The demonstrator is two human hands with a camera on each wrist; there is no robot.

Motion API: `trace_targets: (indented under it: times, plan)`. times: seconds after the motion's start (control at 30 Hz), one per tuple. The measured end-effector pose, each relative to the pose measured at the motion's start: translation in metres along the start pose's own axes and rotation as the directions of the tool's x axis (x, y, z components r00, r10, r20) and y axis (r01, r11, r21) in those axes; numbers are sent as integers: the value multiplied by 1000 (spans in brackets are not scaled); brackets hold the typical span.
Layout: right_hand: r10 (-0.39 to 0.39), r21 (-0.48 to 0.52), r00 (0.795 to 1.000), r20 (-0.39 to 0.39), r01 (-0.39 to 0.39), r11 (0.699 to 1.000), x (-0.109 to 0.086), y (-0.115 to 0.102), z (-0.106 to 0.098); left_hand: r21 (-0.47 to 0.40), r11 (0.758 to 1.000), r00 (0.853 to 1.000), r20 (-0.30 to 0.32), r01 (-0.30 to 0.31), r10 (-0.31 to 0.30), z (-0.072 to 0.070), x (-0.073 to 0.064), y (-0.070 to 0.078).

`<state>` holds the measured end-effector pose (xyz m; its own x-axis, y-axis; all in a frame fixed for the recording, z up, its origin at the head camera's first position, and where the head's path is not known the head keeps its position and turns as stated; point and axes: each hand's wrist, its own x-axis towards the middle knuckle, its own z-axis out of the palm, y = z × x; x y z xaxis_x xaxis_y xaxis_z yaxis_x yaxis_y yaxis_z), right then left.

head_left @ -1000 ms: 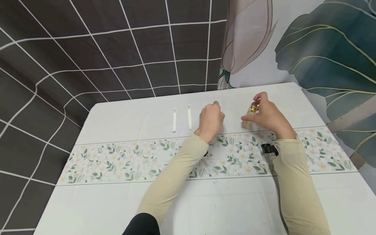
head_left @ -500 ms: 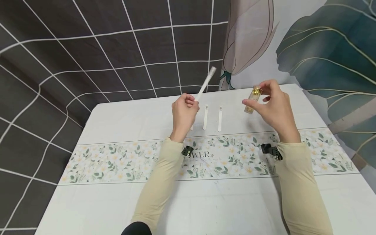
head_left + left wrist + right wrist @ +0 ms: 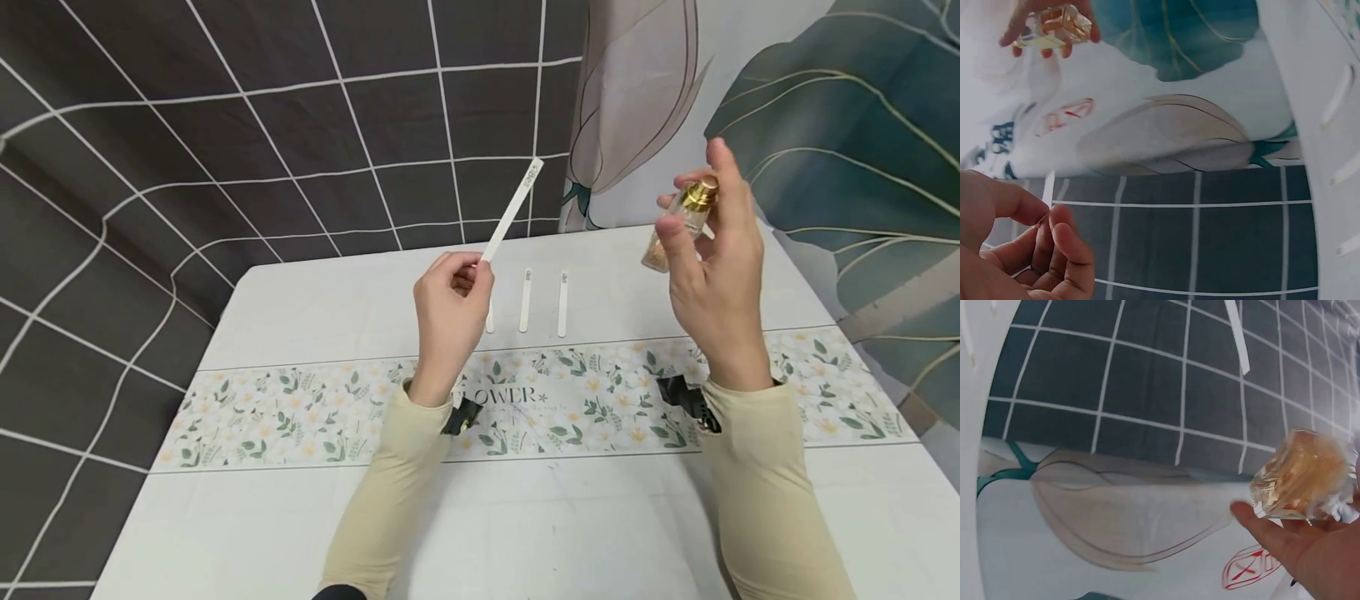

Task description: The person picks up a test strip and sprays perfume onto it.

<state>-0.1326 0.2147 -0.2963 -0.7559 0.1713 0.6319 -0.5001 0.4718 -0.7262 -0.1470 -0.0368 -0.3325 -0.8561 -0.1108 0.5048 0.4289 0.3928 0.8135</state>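
Thumb and fingers of my left hand (image 3: 450, 312) pinch the lower end of a white perfume test strip (image 3: 513, 208). The strip slants up to the right, with small dark print near its top. My right hand (image 3: 723, 275) holds a small clear perfume bottle (image 3: 688, 212) above the table, its gold spray top up and its base tilted to the left. The index finger is raised past the spray top. In the right wrist view the glass bottle (image 3: 1304, 475) looks amber and faceted. Open air separates the strip from the bottle.
On the white table (image 3: 300, 525) lie a test strip (image 3: 490, 319) partly hidden by my left hand, a middle strip (image 3: 526, 300) and a right strip (image 3: 562, 304). A floral printed band (image 3: 300, 417) crosses the table. Dark gridded cloth (image 3: 300, 133) hangs behind.
My left hand has moved left, picked up the leftmost test strip and raised it. My right hand has lifted the perfume bottle from near the table, up and to the right.
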Motion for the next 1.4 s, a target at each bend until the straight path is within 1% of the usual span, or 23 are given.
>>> trace_targets:
  times: [0.1, 0.17, 0.27, 0.33, 0.5, 0.7, 0.83, 1.03, 1.23, 1.4]
  plan:
    - [-37, 44, 999, -36, 38, 998, -4, -7, 3, -13, 999, 999, 1, -35, 35, -4, -5, 9]
    - [-61, 62, 995, -83, 66, 996, -6, -10, 7, -15, 998, 998, -1, -55, 55, -6, -8, 14]
    - [-88, 58, 986, -144, 97, 994, -8, -12, 12, -29, 997, 997, -8, -72, 72, -8, -13, 21]
    - [-99, 22, 983, -156, 104, 994, -10, -13, 14, -43, 996, 997, -6, -82, 82, -8, -16, 25]
    - [-111, -85, 987, -116, 101, 991, -13, -15, 14, -65, 992, 993, 20, -112, 114, -5, -23, 32]
    - [-135, -104, 984, -117, 124, 987, -14, -16, 12, -79, 988, 990, 47, -131, 135, -3, -30, 40]
    - [-142, -133, 982, -122, 126, 983, -13, -16, 13, -78, 988, 989, 62, -130, 135, -2, -33, 42]
    - [-150, -188, 984, -100, 130, 974, -13, -16, 15, -77, 988, 987, 73, -136, 142, -1, -35, 44]
    - [-174, -193, 978, -115, 150, 970, -13, -16, 15, -88, 985, 984, 83, -148, 155, 0, -37, 45]
    - [-167, -196, 978, -128, 140, 971, -13, -16, 15, -93, 985, 984, 90, -145, 153, 0, -38, 47]
